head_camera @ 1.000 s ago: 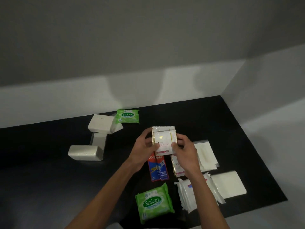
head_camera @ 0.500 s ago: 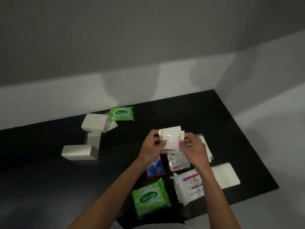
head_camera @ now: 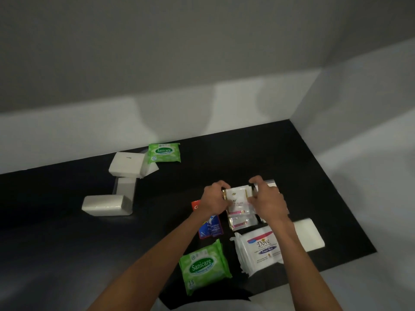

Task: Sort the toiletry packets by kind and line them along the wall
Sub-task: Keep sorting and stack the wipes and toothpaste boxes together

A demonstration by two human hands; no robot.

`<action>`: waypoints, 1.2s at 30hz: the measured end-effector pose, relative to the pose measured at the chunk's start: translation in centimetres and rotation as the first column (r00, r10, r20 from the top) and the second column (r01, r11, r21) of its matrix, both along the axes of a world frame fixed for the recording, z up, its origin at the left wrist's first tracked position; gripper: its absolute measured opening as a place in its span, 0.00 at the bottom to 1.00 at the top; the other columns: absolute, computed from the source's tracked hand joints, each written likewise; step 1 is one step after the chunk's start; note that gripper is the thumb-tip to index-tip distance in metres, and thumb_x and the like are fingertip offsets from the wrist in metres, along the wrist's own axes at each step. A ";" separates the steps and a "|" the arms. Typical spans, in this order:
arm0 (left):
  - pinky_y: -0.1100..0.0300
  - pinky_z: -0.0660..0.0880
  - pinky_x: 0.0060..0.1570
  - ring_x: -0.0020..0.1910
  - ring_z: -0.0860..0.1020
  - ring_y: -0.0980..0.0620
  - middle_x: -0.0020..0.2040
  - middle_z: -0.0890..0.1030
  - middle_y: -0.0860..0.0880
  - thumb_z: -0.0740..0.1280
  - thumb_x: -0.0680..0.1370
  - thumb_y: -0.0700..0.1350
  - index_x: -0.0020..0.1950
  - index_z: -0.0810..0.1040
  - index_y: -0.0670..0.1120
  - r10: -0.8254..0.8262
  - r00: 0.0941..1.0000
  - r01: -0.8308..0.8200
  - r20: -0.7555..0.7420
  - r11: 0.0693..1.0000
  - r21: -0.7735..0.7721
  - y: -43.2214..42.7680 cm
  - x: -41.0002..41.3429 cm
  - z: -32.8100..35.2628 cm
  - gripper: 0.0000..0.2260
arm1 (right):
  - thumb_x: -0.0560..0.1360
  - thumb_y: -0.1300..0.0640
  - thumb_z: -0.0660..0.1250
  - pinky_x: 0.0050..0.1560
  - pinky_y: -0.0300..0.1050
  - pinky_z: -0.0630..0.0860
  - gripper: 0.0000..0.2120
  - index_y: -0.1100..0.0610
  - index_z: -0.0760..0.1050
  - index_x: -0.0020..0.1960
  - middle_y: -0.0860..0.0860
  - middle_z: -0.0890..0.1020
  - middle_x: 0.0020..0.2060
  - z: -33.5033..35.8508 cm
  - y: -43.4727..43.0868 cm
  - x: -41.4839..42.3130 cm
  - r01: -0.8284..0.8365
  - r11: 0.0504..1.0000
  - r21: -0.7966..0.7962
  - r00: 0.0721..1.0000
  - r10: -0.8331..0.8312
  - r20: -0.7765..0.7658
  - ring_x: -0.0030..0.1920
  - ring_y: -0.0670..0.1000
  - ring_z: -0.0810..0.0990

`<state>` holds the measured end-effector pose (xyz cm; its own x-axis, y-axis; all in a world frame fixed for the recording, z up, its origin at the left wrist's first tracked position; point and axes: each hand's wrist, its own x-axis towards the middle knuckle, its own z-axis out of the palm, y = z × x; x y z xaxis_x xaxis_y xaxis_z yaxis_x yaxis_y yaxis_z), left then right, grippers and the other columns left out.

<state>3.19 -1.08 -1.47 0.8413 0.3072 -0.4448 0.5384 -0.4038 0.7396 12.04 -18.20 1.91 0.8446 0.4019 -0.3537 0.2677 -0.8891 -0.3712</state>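
Left hand [head_camera: 213,199] and right hand [head_camera: 269,205] each pinch an edge of a small stack of white sachets [head_camera: 237,197], held over mid-counter [head_camera: 67,243], well apart from the wall [head_camera: 202,113]. Risk: the slick sachets may fan apart and slip onto the unsorted sachets below [head_camera: 242,222].

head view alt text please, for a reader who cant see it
The left hand and right hand hold a small stack of white sachets between them over a black table. Near the person lie toothpaste sachets, a green Sanicare pack and a white Dove pack; a second Sanicare pack sits by the back wall, white tissue packs left of it.
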 end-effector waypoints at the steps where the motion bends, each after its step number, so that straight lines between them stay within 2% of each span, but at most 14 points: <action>1: 0.50 0.84 0.57 0.55 0.84 0.51 0.58 0.82 0.50 0.76 0.77 0.41 0.64 0.77 0.52 -0.007 1.000 0.007 -0.012 1.000 0.011 -0.3 0.0 -0.3 0.18 | 0.81 0.53 0.71 0.47 0.50 0.76 0.22 0.41 0.67 0.71 0.49 0.81 0.50 -0.1 0.0 -0.1 -0.029 0.999 -0.044 0.999 0.030 0.011 0.49 0.52 0.80; 3: 0.49 0.84 0.56 0.54 0.83 0.50 0.58 0.81 0.50 0.75 0.78 0.42 0.62 0.77 0.53 -0.020 0.999 0.022 -0.046 0.999 0.036 -0.8 0.0 -1.0 0.16 | 0.82 0.53 0.70 0.46 0.49 0.77 0.17 0.42 0.70 0.67 0.49 0.80 0.51 -0.3 0.2 -0.2 -0.095 0.989 -0.117 0.994 0.100 0.034 0.48 0.51 0.81; 6: 0.50 0.81 0.60 0.59 0.79 0.51 0.62 0.79 0.50 0.74 0.78 0.42 0.62 0.76 0.54 -0.053 0.993 0.065 -0.101 0.991 0.114 -1.5 -0.1 -1.6 0.16 | 0.81 0.53 0.70 0.46 0.49 0.79 0.14 0.45 0.72 0.64 0.50 0.80 0.51 -0.5 0.7 -0.5 -0.155 0.968 -0.197 0.984 0.170 0.057 0.47 0.52 0.81; 8: 0.54 0.78 0.60 0.63 0.76 0.50 0.65 0.77 0.49 0.73 0.79 0.42 0.65 0.75 0.52 -0.088 0.987 0.111 -0.137 0.980 0.167 -2.0 0.0 -1.7 0.17 | 0.81 0.54 0.71 0.47 0.49 0.79 0.15 0.47 0.72 0.65 0.51 0.81 0.52 -0.6 1.1 -0.8 -0.199 0.945 -0.260 0.971 0.225 0.076 0.48 0.52 0.81; 12: 0.54 0.75 0.60 0.65 0.74 0.47 0.68 0.72 0.46 0.72 0.80 0.43 0.70 0.72 0.51 -0.128 0.974 0.167 -0.186 0.963 0.211 -2.5 0.2 -1.9 0.20 | 0.81 0.54 0.72 0.50 0.49 0.81 0.20 0.50 0.71 0.70 0.53 0.82 0.56 -0.9 1.6 -0.9 -0.257 0.907 -0.335 0.946 0.306 0.103 0.53 0.54 0.84; 16: 0.50 0.77 0.63 0.66 0.75 0.47 0.69 0.73 0.44 0.71 0.81 0.45 0.72 0.72 0.51 -0.165 0.969 0.206 -0.182 0.950 0.237 -2.3 0.1 -1.7 0.21 | 0.82 0.55 0.70 0.50 0.48 0.79 0.24 0.51 0.68 0.76 0.54 0.83 0.58 -0.5 1.5 -1.0 -0.262 0.890 -0.374 0.919 0.348 0.184 0.55 0.55 0.85; 18: 0.49 0.77 0.65 0.67 0.75 0.46 0.70 0.73 0.44 0.71 0.81 0.46 0.74 0.71 0.51 -0.176 0.972 0.211 -0.154 0.943 0.258 -2.1 -0.3 -1.5 0.21 | 0.82 0.55 0.70 0.50 0.47 0.79 0.22 0.50 0.69 0.75 0.54 0.83 0.58 -0.2 1.2 -1.0 -0.279 0.896 -0.347 0.907 0.365 0.212 0.55 0.54 0.84; 21: 0.52 0.77 0.64 0.67 0.76 0.47 0.70 0.71 0.45 0.71 0.82 0.45 0.74 0.71 0.50 -0.195 0.980 0.192 -0.021 0.930 0.314 -1.7 -1.2 -1.3 0.22 | 0.80 0.54 0.73 0.52 0.45 0.78 0.18 0.46 0.75 0.68 0.50 0.81 0.60 -0.5 0.7 -0.5 -0.382 0.902 -0.201 0.909 0.406 0.096 0.57 0.52 0.83; 24: 0.53 0.77 0.64 0.66 0.75 0.49 0.69 0.72 0.49 0.73 0.79 0.46 0.70 0.74 0.50 -0.299 0.951 0.258 0.084 0.911 0.321 -1.7 -1.8 -1.2 0.20 | 0.76 0.55 0.79 0.58 0.46 0.80 0.23 0.45 0.78 0.68 0.48 0.78 0.62 -1.0 0.4 -0.3 -0.448 0.887 -0.115 0.893 0.449 -0.018 0.59 0.51 0.81; 28: 0.50 0.74 0.67 0.69 0.72 0.47 0.69 0.73 0.47 0.75 0.78 0.47 0.72 0.74 0.48 -0.396 0.918 0.365 0.013 0.858 0.362 -1.7 -1.8 -1.5 0.24 | 0.73 0.57 0.81 0.58 0.43 0.78 0.24 0.48 0.79 0.67 0.49 0.77 0.62 -1.2 0.9 -0.3 -0.480 0.868 -0.125 0.877 0.479 -0.041 0.59 0.51 0.80; 36: 0.51 0.71 0.67 0.68 0.70 0.46 0.70 0.71 0.47 0.75 0.78 0.48 0.73 0.73 0.47 -0.402 0.915 0.361 0.018 0.840 0.405 -2.5 -1.9 -2.2 0.25 | 0.71 0.60 0.82 0.61 0.46 0.78 0.22 0.49 0.78 0.61 0.49 0.73 0.62 -1.1 2.2 -0.3 -0.496 0.853 -0.164 0.868 0.494 -0.057 0.63 0.52 0.78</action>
